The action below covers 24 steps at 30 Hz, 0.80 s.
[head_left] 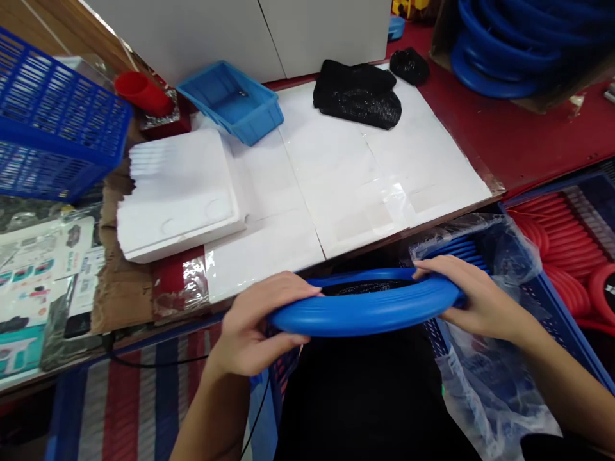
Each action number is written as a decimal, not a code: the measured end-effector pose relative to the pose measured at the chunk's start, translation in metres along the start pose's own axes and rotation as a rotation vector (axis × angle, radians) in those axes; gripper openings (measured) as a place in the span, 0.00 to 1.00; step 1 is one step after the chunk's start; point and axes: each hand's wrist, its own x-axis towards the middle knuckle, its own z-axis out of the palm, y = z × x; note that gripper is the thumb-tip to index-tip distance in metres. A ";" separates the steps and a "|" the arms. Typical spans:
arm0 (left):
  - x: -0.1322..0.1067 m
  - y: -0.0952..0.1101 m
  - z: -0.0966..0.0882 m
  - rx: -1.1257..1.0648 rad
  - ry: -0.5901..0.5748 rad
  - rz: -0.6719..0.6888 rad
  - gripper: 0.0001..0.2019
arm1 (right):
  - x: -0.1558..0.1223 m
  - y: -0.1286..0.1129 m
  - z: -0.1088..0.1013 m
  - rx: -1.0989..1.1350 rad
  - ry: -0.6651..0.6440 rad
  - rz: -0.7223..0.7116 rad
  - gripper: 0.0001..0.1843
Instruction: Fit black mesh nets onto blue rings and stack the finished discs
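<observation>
A glossy blue plastic ring is held level in front of my body, just off the table's near edge. My left hand grips its left side, thumb below and fingers on top. On the opposite side my right hand is closed round the rim, its thumb underneath. Black mesh shows inside the ring; whether it is attached cannot be made out. Farther off on the white table covering lie a bunched black mesh piece and a smaller black bundle.
A white foam block and a light-blue bin stand left on the white-covered table. More blue rings fill a carton at back right. A plastic-lined crate is by my right arm, with red rings beyond.
</observation>
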 end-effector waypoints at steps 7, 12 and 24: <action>0.011 0.001 0.009 0.188 -0.290 -0.113 0.34 | 0.002 -0.001 0.009 0.032 0.010 -0.009 0.26; 0.036 0.012 0.053 0.241 -0.398 0.061 0.30 | 0.011 -0.014 0.021 -0.038 -0.102 -0.089 0.28; 0.023 0.021 0.074 0.290 -0.134 0.051 0.24 | 0.006 -0.026 0.035 -0.160 0.105 -0.102 0.21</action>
